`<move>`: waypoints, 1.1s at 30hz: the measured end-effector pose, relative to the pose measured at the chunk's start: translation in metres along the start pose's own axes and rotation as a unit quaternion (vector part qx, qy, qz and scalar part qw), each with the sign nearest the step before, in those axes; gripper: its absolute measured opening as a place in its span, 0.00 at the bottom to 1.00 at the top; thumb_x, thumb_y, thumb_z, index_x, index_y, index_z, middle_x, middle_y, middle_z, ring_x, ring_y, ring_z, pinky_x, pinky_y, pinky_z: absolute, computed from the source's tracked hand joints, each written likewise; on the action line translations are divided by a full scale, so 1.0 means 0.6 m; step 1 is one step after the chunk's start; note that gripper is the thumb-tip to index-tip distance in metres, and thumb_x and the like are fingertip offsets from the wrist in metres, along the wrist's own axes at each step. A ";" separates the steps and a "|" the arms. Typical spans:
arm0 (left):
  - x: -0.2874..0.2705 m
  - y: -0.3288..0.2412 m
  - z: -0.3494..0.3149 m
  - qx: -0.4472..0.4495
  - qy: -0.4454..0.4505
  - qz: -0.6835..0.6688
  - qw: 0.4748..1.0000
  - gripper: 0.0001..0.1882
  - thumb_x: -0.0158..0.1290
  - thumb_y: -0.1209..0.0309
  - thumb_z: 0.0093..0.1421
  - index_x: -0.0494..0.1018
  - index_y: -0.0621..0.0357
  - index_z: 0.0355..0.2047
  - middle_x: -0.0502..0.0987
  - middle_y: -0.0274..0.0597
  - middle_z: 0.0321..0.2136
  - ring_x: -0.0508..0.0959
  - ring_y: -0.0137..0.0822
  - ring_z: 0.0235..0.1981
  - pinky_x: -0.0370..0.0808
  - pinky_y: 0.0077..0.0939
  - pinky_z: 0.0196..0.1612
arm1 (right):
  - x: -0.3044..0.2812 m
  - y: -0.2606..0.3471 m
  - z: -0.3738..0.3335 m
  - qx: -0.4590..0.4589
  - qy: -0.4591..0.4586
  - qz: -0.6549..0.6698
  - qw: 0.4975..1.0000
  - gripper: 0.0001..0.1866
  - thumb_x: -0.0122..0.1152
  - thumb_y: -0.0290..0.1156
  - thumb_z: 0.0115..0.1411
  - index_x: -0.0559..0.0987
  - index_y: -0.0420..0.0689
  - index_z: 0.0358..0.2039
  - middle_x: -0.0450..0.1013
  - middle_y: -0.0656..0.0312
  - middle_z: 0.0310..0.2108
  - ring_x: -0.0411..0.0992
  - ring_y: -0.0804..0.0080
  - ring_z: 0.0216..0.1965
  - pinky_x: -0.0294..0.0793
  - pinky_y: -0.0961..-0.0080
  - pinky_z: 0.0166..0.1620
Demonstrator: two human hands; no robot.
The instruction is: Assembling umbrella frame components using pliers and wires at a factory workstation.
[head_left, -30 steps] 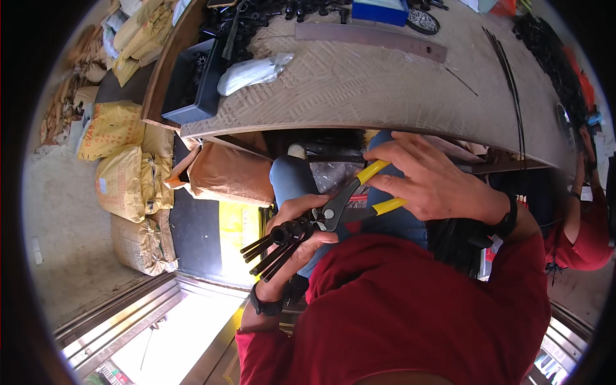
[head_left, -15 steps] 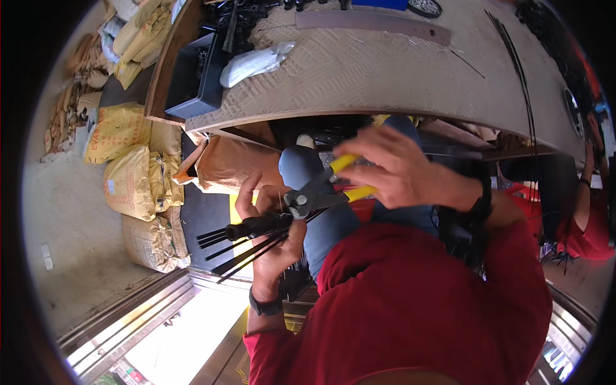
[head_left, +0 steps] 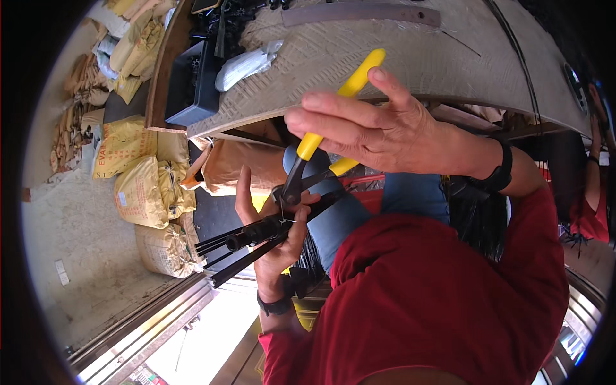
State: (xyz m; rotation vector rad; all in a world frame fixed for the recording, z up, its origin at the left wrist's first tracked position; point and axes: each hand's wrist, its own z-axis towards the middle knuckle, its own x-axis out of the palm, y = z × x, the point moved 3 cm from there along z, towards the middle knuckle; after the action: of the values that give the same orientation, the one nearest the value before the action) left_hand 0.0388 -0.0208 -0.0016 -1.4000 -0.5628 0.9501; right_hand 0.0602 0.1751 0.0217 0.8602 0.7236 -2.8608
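A black hollow hub [head_left: 253, 233] with thin dark ribs around it, looking like part of an umbrella frame, lies across my left hand [head_left: 277, 251]. That hand is closed round it from below, thumb on the near side and one finger pointing up. A fine wire [head_left: 283, 215] sticks out at the hub. Over the wire are the dark jaws of yellow-handled pincers [head_left: 307, 146]. My right hand [head_left: 391, 131] has the pincers, their handles spread apart and its fingers stretched across them. Whether the jaws touch the wire is unclear.
Beyond my knees runs a workbench [head_left: 333, 64] with a dark bin [head_left: 196, 83], a clear plastic bag [head_left: 248, 66] and a flat metal strip [head_left: 362, 14]. Stuffed sacks [head_left: 144, 192] stand at the left. Another person's arm [head_left: 593, 170] shows far right.
My right hand has risen and its fingers have straightened, with the pincers swinging steeper and their handles opening wider. The hub stays in my left hand; the wire at it now shows more plainly.
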 end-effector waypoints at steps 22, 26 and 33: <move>-0.016 0.038 -0.022 -0.011 0.070 -0.069 0.995 0.39 0.61 0.48 0.40 0.65 0.65 0.45 0.73 0.44 0.35 0.73 0.33 0.33 0.69 0.27 0.39 | -0.037 -0.019 -0.043 0.102 0.438 0.693 0.564 0.28 0.64 0.35 0.47 0.61 0.43 0.45 0.68 0.56 0.32 0.72 0.68 0.26 0.71 0.74 0.28; -0.007 0.032 -0.018 -0.070 -0.032 -0.118 0.990 0.37 0.61 0.50 0.42 0.65 0.64 0.44 0.72 0.42 0.34 0.73 0.32 0.36 0.68 0.25 0.39 | -0.045 0.009 -0.043 0.057 0.244 0.497 0.831 0.28 0.60 0.27 0.46 0.59 0.41 0.47 0.68 0.55 0.32 0.72 0.61 0.27 0.72 0.70 0.28; -0.025 0.042 -0.008 -0.017 0.111 -0.104 0.988 0.36 0.60 0.48 0.40 0.68 0.64 0.42 0.73 0.42 0.36 0.73 0.31 0.34 0.69 0.23 0.38 | -0.041 -0.008 -0.058 0.243 0.495 0.828 0.104 0.31 0.58 0.31 0.54 0.56 0.40 0.56 0.69 0.54 0.43 0.73 0.73 0.24 0.73 0.78 0.30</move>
State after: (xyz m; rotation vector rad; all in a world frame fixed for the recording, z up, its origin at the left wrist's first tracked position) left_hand 0.0294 -0.0380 -0.0239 -1.4245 -0.5458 0.6113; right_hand 0.0974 0.1933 0.0112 1.6129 -0.9688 0.0297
